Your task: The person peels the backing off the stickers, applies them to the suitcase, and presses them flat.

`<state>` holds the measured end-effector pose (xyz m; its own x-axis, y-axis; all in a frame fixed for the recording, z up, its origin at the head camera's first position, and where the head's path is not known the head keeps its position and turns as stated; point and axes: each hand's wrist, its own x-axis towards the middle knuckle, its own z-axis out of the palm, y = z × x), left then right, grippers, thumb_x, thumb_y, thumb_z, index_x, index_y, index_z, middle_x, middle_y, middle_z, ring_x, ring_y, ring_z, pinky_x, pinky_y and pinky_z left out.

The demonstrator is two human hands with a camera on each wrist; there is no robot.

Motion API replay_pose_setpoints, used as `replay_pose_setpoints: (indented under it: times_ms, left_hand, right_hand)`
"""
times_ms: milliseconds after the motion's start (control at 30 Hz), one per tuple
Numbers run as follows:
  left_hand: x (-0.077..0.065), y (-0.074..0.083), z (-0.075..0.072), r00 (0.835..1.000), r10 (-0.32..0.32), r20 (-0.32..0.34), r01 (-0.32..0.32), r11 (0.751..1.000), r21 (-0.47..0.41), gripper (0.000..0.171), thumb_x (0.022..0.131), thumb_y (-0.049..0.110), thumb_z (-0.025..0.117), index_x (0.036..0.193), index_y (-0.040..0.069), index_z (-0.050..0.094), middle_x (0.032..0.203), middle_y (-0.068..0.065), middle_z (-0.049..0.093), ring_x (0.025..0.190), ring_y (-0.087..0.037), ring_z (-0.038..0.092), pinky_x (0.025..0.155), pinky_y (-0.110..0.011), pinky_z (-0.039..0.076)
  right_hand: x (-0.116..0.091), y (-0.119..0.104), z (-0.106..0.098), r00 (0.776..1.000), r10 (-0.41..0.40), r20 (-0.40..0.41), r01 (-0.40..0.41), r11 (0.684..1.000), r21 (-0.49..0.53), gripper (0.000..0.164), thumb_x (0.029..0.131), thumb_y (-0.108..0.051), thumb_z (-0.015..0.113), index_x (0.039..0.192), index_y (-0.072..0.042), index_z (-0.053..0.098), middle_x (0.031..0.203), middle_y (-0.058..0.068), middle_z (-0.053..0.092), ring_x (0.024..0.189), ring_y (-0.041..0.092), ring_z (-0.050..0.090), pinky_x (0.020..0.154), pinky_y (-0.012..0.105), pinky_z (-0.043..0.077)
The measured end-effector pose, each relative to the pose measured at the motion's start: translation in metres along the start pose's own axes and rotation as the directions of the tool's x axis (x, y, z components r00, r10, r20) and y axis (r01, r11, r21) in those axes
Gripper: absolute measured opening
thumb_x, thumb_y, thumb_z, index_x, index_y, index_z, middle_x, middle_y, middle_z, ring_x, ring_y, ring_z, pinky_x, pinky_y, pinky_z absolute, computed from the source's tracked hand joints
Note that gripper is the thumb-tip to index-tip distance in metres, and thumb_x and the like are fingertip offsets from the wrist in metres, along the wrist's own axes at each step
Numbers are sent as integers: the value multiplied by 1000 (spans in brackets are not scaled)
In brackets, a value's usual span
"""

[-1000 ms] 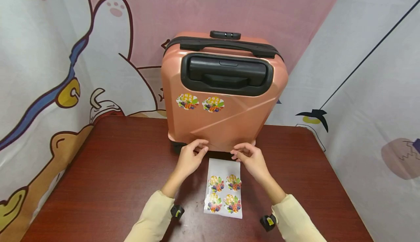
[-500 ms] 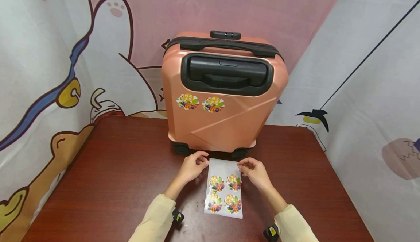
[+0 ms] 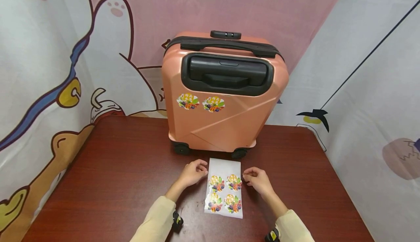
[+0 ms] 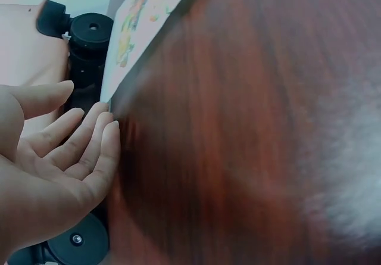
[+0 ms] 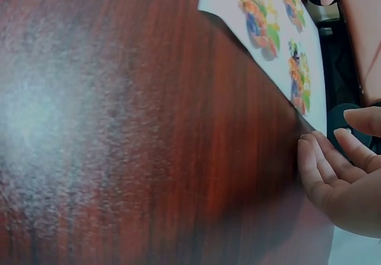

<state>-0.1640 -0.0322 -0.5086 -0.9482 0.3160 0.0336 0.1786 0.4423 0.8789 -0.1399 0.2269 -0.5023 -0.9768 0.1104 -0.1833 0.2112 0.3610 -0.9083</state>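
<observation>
A white sticker sheet (image 3: 224, 167) with several colourful fruit stickers lies on the table. Beside its left edge is my left hand (image 3: 193, 172), fingers loosely bent and holding nothing. At the opposite edge my right hand (image 3: 259, 180) is likewise relaxed, with nothing between thumb and fingers. In the left wrist view, the fingers (image 4: 89, 152) are close to a corner of the sheet; whether they touch it I cannot tell. Behind the sheet stands a pink-orange suitcase (image 3: 226, 125). Two fruit stickers, a left one (image 3: 187, 101) and a right one (image 3: 213, 104), are on its upper left face.
The suitcase stands upright on black wheels (image 3: 181, 148) near the back of the reddish-brown wooden table (image 3: 124, 176). A black telescopic handle (image 3: 228, 72) is recessed in its upper part. Cartoon-printed cloth (image 3: 262, 8) hangs behind and on both sides.
Both hands have drawn back from the suitcase's lower edge toward the person, down to either side of the sticker sheet. The suitcase and sheet stay in place.
</observation>
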Motion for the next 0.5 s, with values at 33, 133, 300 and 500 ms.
replay_pose_setpoints:
  times_ms: [33, 133, 300, 500]
  left_hand:
    - [0, -1, 1, 1000, 1, 3, -1, 1000, 5, 24, 81, 2, 64, 103, -6, 60, 83, -11, 66, 74, -21, 62, 65, -28, 49]
    - [-1, -4, 4, 1000, 4, 10, -4, 1000, 17, 23, 81, 2, 64, 102, -6, 60, 83, -11, 66, 74, -21, 62, 65, -28, 48]
    - [-2, -5, 7, 1000, 1, 12, -1, 1000, 27, 22, 80, 1, 64, 101, -5, 61, 82, -11, 66, 73, -21, 62, 64, -28, 48]
    - [-2, -2, 7, 1000, -8, 28, 6, 999, 41, 22, 80, 1, 63, 101, -4, 61, 81, -10, 66, 75, -20, 61, 67, -30, 47]
  right_hand:
    - [0, 1, 0, 1000, 4, 3, -4, 1000, 1, 9, 82, 6, 61, 90, 10, 61, 82, 16, 65, 71, 22, 60, 63, 37, 53]
    - [0, 4, 0, 1000, 9, 6, -9, 1000, 2, 9, 82, 6, 61, 90, 11, 61, 80, 16, 65, 69, 22, 59, 61, 37, 53]
    - [0, 6, 1, 1000, -3, 6, 3, 1000, 5, 10, 82, 6, 61, 90, 12, 61, 81, 18, 65, 67, 21, 60, 58, 35, 52]
    - [0, 8, 3, 1000, -21, 6, 21, 1000, 22, 11, 82, 7, 61, 91, 13, 60, 80, 20, 65, 67, 19, 60, 56, 32, 52]
